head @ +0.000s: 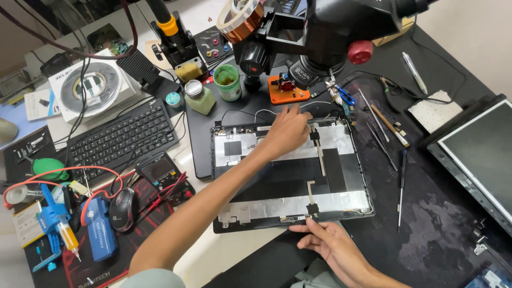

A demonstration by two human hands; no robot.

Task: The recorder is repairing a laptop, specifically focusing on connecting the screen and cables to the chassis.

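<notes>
We see a laptop lid shell lying flat, inner face up, on a dark mat on the surface, lined with silver foil strips along its top and bottom and a black patch between. Our left hand reaches across to the shell's top edge, palm down, fingers loosely spread and resting on the foil near a thin cable that runs down the middle; we cannot tell whether it pinches anything. Our right hand lies at the shell's near edge, its grip open, index fingertip touching the small black connector at the cable's lower end. Just beyond the shell stand the containers: a squat glass bottle with a metal cap, holding pale green liquid, and beside it an open green jar with brownish paste inside. An orange holder sits near them, under a black microscope head that carries a roll of amber tape. To the left lie a keyboard, a mouse, a multimeter with red leads, and a blue tool. To the right we see tweezers and screwdrivers laid on the mat, and a screen panel at the edge.
</notes>
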